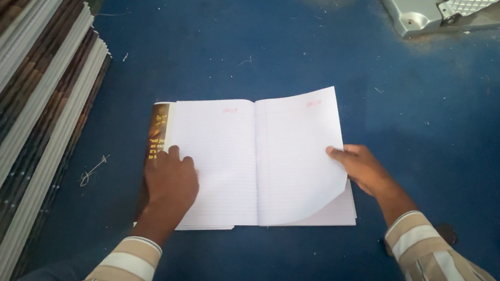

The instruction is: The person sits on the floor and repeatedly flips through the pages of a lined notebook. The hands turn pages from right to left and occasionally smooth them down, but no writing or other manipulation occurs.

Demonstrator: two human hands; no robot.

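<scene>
Notebook lies open on the blue bench, its lined pages facing up. Left hand rests flat with fingers spread on the left page, near the dark cover edge. Right hand pinches the outer edge of the right page, which curls upward at its lower corner. Stacked notebooks stand along the bench's left side

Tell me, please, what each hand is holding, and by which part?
The right hand lifts a page of the open notebook by its outer edge; the left hand only presses flat on the left page.
</scene>
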